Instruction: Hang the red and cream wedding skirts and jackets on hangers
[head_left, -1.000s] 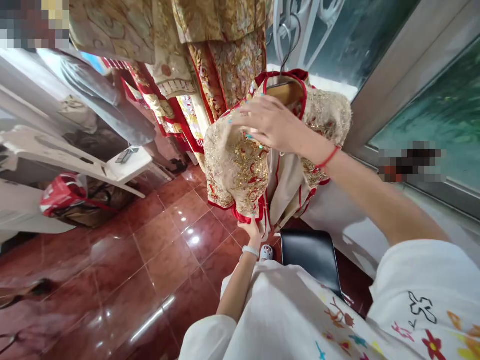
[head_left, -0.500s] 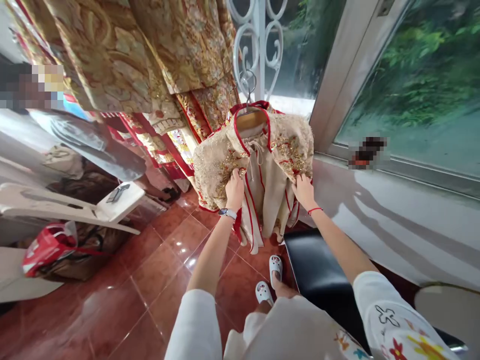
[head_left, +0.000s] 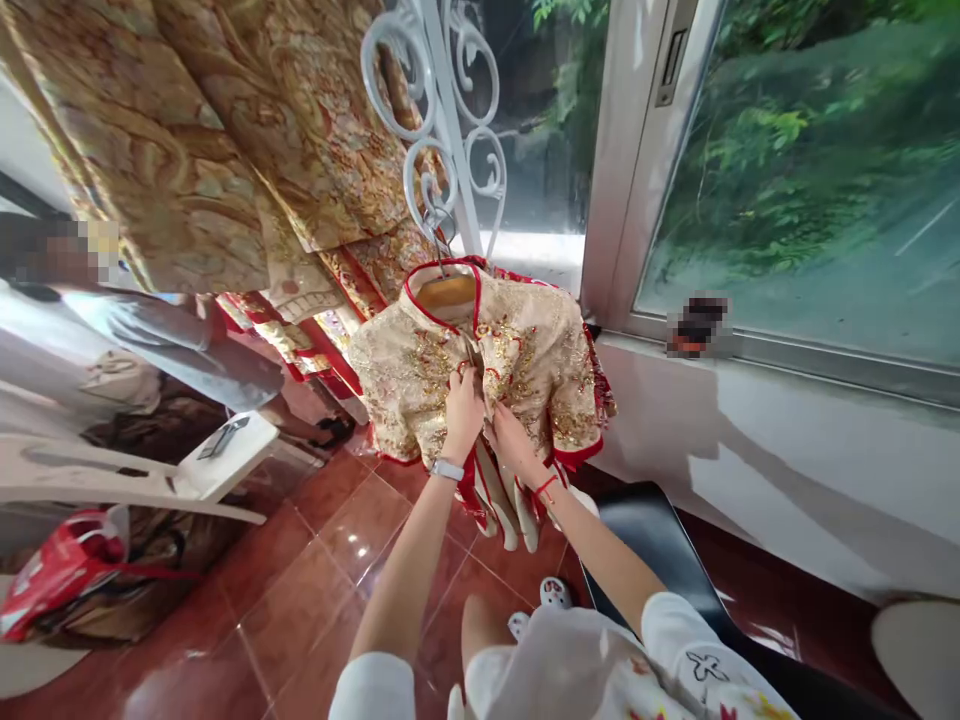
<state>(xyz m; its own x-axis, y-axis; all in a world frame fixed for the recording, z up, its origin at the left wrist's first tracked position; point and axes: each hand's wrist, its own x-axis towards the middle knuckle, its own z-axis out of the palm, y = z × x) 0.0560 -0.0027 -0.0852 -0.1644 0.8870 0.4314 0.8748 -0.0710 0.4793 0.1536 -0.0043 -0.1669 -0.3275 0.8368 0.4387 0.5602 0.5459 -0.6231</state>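
Observation:
A short-sleeved cream jacket (head_left: 405, 345) with gold beading and red piping hangs in front of me on a hanger (head_left: 444, 255). My left hand (head_left: 465, 405) is closed on one front edge of the jacket, near the chest. Just right of it and slightly lower, my right hand (head_left: 517, 440) grips the other front edge. The two edges meet at the collar and chest and part below, where cream lining with red trim shows. The fingertips of both hands are partly hidden in the cloth.
The hanger hooks at a white scrolled metal rack (head_left: 450, 120). Gold brocade garments (head_left: 225, 140) hang at left. A black chair (head_left: 637, 540) stands at right below the window (head_left: 810, 200). At far left are a person (head_left: 150, 330), a white chair (head_left: 232, 450) and a red bag (head_left: 67, 570).
Both hands have come together, drawing the jacket's spread front edges inward over the lining. The inner ties are now covered. My view has shifted, so the jacket sits lower and further left.

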